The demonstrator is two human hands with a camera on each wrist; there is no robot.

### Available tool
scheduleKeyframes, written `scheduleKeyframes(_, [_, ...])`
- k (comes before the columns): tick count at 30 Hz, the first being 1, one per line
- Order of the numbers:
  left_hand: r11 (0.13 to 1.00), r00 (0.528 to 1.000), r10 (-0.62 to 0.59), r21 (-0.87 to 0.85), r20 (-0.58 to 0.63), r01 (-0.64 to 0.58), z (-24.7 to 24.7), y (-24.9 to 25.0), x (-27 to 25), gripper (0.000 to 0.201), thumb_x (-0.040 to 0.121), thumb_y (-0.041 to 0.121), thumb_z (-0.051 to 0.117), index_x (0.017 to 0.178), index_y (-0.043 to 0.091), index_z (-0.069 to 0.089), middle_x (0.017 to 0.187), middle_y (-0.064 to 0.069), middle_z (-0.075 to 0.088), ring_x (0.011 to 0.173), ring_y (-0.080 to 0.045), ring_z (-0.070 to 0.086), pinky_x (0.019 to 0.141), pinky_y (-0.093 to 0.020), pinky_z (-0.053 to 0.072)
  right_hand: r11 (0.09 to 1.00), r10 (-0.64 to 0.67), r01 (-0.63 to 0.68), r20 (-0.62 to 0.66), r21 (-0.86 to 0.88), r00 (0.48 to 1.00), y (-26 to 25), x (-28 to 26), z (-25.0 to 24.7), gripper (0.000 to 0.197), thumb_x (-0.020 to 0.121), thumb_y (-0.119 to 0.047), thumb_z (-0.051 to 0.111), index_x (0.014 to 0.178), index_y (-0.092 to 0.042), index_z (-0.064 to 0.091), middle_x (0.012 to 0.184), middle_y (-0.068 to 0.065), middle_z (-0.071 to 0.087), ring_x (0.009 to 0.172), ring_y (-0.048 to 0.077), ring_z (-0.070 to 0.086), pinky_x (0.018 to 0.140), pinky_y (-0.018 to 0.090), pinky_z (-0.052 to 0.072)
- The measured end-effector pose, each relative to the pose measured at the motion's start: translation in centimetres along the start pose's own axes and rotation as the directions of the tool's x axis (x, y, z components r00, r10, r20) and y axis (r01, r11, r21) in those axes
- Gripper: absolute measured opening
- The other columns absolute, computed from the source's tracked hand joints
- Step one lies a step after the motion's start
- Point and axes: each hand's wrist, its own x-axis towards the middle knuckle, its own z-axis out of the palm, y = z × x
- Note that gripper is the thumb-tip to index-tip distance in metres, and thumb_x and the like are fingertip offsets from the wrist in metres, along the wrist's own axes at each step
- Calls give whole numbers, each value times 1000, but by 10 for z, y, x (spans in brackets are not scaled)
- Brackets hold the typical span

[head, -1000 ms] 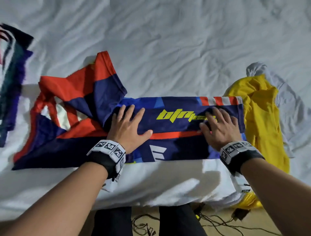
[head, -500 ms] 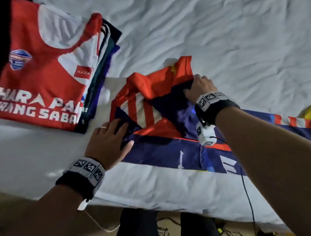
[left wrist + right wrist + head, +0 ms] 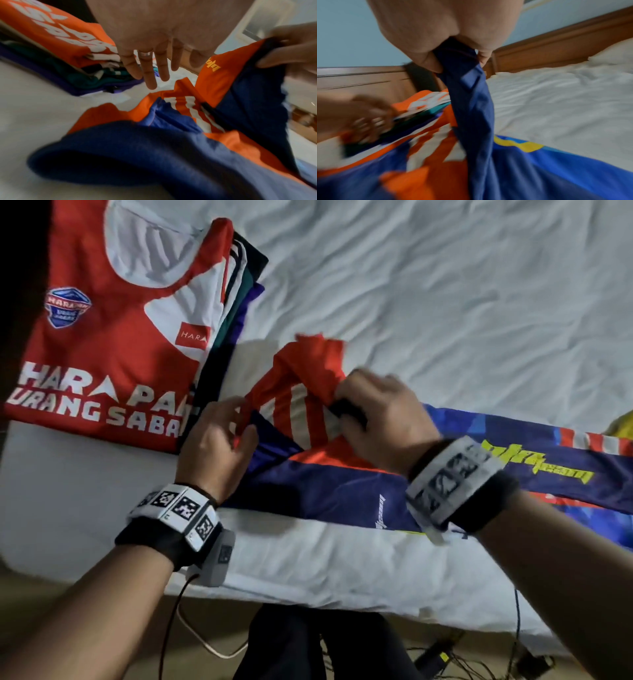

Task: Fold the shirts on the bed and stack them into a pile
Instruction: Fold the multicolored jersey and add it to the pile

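My right hand (image 3: 383,419) pinches the jersey (image 3: 329,491) sleeve; left hand (image 3: 219,440), blurred, seemingly pinching its edge—I'd fold inward, taut, toward my wrists.

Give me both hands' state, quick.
Left hand: cannot tell; head view suggests a pinch, wrist view shows straight fingers.
Right hand: grips the jersey.

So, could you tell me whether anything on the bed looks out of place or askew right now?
Only the navy and red jersey: its sleeve end is bunched and lifted off the sheet where the right hand grips it, while the left hand touches the red edge. The folded pile beside it lies neat.
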Motion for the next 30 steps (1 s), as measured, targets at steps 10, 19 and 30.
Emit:
scheduleKeyframes(10, [947,944,-276,221,183,234,1,-1,-71,30,95,46,57,103,19,67,92,-1,67,91,-28,63,76,-39,51,984,-84,152,512,-92,855,-45,-137,76,27,77,-22,62,103,-21,66,91,0,61,76,24,58,63,35,46])
scheduleKeyframes(19, [964,990,-136,233,27,126,10,6,-91,18,89,27,69,99,15,60,91,-2,54,84,-30,56,67,-39,45,964,5,84,335,-252,942,-46,-144,76,3,75,-14,61,78,-16,61,85,6,56,74,30,50,63,40,38])
scheduleKeyframes(30, [927,931,-364,-107,-18,360,-7,17,-116,7,93,17,67,96,16,60,80,4,64,63,-1,61,58,-12,44,996,32,0,337,-92,941,-53,-165,60,21,89,-26,55,101,-13,66,90,4,63,76,29,57,66,40,47])
